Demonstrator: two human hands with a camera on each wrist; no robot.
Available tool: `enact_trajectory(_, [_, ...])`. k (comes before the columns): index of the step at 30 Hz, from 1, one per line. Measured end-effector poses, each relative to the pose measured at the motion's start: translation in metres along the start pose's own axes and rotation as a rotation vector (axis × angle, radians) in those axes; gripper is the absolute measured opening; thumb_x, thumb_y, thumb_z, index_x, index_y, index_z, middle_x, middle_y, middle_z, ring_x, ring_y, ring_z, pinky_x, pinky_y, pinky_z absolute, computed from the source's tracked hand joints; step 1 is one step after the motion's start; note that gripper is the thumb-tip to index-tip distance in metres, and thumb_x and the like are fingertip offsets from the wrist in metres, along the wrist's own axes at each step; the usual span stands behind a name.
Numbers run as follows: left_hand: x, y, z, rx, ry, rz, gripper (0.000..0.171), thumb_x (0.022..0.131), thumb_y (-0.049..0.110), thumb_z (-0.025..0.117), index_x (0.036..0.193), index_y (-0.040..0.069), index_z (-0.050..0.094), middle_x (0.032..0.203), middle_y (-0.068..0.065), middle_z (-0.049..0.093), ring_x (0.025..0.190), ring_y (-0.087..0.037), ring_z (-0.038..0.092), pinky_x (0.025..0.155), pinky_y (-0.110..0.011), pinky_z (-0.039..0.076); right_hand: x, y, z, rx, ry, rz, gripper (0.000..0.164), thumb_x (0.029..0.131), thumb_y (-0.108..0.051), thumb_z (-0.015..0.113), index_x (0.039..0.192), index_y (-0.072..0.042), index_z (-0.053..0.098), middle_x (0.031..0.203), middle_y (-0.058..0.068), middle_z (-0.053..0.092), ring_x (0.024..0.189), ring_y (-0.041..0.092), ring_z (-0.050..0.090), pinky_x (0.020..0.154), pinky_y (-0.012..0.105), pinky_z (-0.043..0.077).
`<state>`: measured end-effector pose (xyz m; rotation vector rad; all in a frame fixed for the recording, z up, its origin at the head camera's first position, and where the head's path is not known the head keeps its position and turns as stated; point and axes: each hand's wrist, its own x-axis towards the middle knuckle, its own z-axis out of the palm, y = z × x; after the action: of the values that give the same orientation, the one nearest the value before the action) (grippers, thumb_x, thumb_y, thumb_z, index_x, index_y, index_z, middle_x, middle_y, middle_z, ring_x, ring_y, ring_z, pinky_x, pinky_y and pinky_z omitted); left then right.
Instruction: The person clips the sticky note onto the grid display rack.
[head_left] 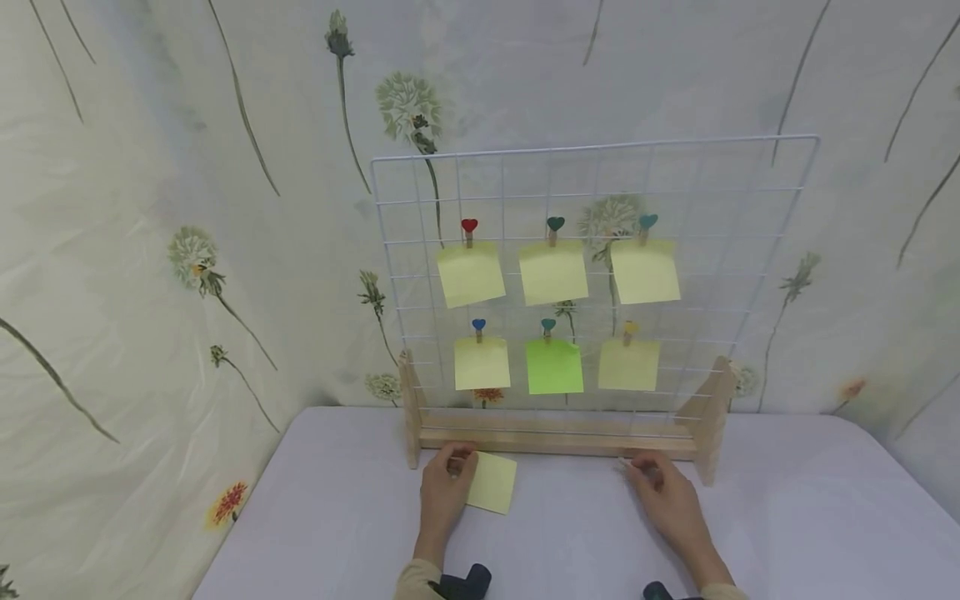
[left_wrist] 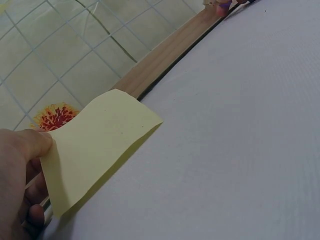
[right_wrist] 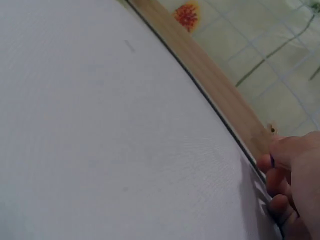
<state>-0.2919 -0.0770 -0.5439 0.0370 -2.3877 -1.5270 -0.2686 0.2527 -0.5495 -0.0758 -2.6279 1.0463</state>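
Observation:
My left hand (head_left: 444, 492) pinches a pale yellow sticky note (head_left: 492, 482) by its left edge, low over the table. Up close in the left wrist view, the note (left_wrist: 100, 145) bends in a curve, with the thumb on top at its edge. Near the right end of the wooden base, my right hand (head_left: 663, 496) pinches a small wooden clip (right_wrist: 272, 129). Only its pale tip and a bit of purple show between the fingers; the rest is hidden. Behind both hands stands a white wire grid (head_left: 592, 148) with notes clipped on it.
Heart-topped clips hold two rows of notes on the grid, among them a bright green note (head_left: 554, 367). Wooden feet and a wooden bar (head_left: 555, 437) support the grid on the white table (head_left: 570, 542). A flowered curtain (head_left: 247, 167) hangs behind and at the left.

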Motion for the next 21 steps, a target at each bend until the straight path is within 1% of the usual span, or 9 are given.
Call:
enact_trajectory(2, [0.0001,-0.0001,0.0,0.002,0.001,0.001,0.012,0.088,0.03,0.066,0.097,0.024,0.068,0.092,0.01,0.066,0.081,-0.006,0.059,0.069,-0.025,0.044,-0.0012,0.0023,-0.0006,0.06,0.016,-0.005,0.023,0.096,-0.033,0.053,0.108,-0.013,0.054,0.108,0.007,0.065,0.088,0.018,0.064,0.067,0.019,0.047])
enact_trajectory(4, [-0.0002,0.0004,-0.0004,0.003,0.004,0.0,0.011,0.087,0.03,0.066,0.097,0.025,0.068,0.093,0.01,0.066,0.081,-0.006,0.059,0.069,-0.025,0.045,-0.002,0.0034,-0.001,0.113,0.026,-0.018,0.025,0.097,-0.034,0.052,0.109,-0.012,0.052,0.109,0.008,0.066,0.093,0.016,0.065,0.072,0.017,0.048])
enact_trajectory(8, [-0.0002,0.0013,-0.0012,-0.01,0.008,-0.002,0.012,0.088,0.029,0.066,0.098,0.024,0.068,0.092,0.009,0.066,0.081,-0.008,0.059,0.07,-0.026,0.045,-0.0038,0.0043,-0.0014,0.214,0.044,-0.041,0.027,0.098,-0.031,0.05,0.113,-0.009,0.05,0.108,0.01,0.066,0.088,-0.001,0.061,0.073,0.013,0.048])
enact_trajectory(9, [-0.0001,0.0011,-0.0013,-0.013,0.009,0.0,0.012,0.088,0.03,0.066,0.098,0.023,0.068,0.093,0.008,0.066,0.081,-0.007,0.059,0.07,-0.025,0.045,-0.0043,0.0044,-0.0017,0.223,0.057,-0.038,0.027,0.098,-0.031,0.05,0.114,-0.01,0.051,0.107,0.01,0.065,0.087,-0.005,0.058,0.073,0.012,0.047])
enact_trajectory(11, [0.0003,0.0007,-0.0015,-0.027,0.011,-0.002,0.013,0.088,0.03,0.065,0.098,0.023,0.068,0.092,0.008,0.066,0.082,-0.007,0.06,0.07,-0.025,0.046,-0.0053,0.0046,-0.0024,0.238,0.078,-0.037,0.027,0.099,-0.031,0.048,0.115,-0.01,0.053,0.108,0.009,0.064,0.088,-0.01,0.054,0.074,0.01,0.046])
enact_trajectory(14, [0.0012,0.0,-0.0019,-0.067,0.013,0.001,0.012,0.089,0.032,0.064,0.098,0.024,0.067,0.092,0.008,0.066,0.083,-0.007,0.06,0.072,-0.024,0.047,-0.007,0.0038,-0.0041,0.262,0.098,-0.021,0.028,0.098,-0.033,0.047,0.112,-0.011,0.057,0.105,0.008,0.064,0.088,-0.009,0.054,0.074,0.011,0.046])
enact_trajectory(16, [0.0021,-0.0011,-0.0021,-0.109,0.012,0.009,0.013,0.09,0.033,0.063,0.098,0.023,0.065,0.092,0.007,0.067,0.083,-0.007,0.061,0.073,-0.022,0.048,-0.0076,0.0032,-0.0046,0.287,0.096,-0.015,0.027,0.097,-0.033,0.05,0.111,-0.011,0.058,0.103,0.007,0.064,0.083,-0.003,0.057,0.069,0.014,0.048])
enact_trajectory(19, [0.0034,-0.0026,-0.0021,-0.184,0.007,0.014,0.013,0.091,0.03,0.063,0.1,0.021,0.064,0.093,0.004,0.068,0.082,-0.007,0.062,0.073,-0.021,0.05,-0.0078,0.0029,-0.0047,0.346,0.086,-0.004,0.028,0.094,-0.029,0.057,0.116,-0.011,0.058,0.1,0.006,0.063,0.075,0.003,0.059,0.061,0.019,0.048])
enact_trajectory(21, [0.004,-0.0033,-0.0021,-0.223,0.006,0.008,0.013,0.091,0.027,0.063,0.1,0.018,0.063,0.093,0.001,0.069,0.081,-0.008,0.062,0.073,-0.02,0.05,-0.0076,0.0032,-0.0044,0.379,0.076,-0.005,0.031,0.092,-0.026,0.061,0.119,-0.011,0.056,0.102,0.007,0.062,0.072,0.003,0.059,0.058,0.021,0.048])
